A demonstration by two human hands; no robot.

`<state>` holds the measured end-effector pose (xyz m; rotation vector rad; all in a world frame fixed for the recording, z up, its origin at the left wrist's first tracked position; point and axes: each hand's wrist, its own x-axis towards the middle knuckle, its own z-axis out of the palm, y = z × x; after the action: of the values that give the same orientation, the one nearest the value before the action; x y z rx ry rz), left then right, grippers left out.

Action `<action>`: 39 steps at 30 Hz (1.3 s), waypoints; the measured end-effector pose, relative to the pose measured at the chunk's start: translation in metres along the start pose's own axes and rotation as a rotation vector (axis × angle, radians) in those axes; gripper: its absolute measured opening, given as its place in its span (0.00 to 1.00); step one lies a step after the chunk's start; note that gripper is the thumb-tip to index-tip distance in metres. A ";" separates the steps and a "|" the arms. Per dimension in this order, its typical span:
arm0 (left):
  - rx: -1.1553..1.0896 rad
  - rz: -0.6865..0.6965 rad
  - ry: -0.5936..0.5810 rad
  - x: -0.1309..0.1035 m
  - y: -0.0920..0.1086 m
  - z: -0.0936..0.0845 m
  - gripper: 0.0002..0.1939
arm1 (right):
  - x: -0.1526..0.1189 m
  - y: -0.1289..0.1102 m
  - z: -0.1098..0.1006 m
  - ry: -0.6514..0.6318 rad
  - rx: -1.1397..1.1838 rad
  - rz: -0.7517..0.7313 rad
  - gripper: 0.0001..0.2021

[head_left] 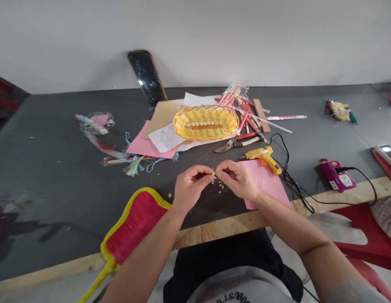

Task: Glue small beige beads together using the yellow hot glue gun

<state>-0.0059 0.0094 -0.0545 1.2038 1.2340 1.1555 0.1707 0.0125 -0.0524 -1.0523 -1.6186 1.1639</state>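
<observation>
My left hand [192,185] and my right hand [236,179] meet fingertip to fingertip over the dark table. Both are closed in a pinch around a small pale piece [214,173], too small to name and partly hidden by the fingers. Just below lie several small tan bits [220,185] on the tabletop. Behind the hands stands a yellow woven basket [204,134] with a row of small pale pieces along a brown strip inside. To the right, a yellow hot glue gun [263,156] rests partly on a pink sheet [268,185].
Pruning shears [241,143] lie in front of the basket. Red-and-white wrapped sticks [246,111] are piled behind. A phone [148,78] leans against the wall. A red fan-shaped piece with yellow edging [132,223] overhangs the front edge at left. A purple power box [337,174] with a black cord sits right.
</observation>
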 end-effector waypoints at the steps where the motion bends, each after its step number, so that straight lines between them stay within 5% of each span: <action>1: 0.003 0.001 0.001 0.000 0.000 0.000 0.10 | 0.000 0.000 0.000 -0.005 -0.004 -0.008 0.08; 10: 0.099 0.088 0.004 -0.002 0.004 -0.001 0.06 | 0.003 0.001 0.000 -0.052 0.249 0.123 0.14; 20: 0.256 0.417 0.017 -0.004 0.005 -0.001 0.02 | 0.004 0.000 0.000 -0.111 0.362 0.308 0.20; 39: 0.272 0.544 -0.002 -0.008 0.008 -0.003 0.04 | 0.001 0.004 0.009 -0.141 0.603 0.398 0.22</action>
<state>-0.0091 0.0020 -0.0463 1.8209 1.1162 1.3989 0.1622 0.0119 -0.0575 -0.9177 -1.0553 1.8788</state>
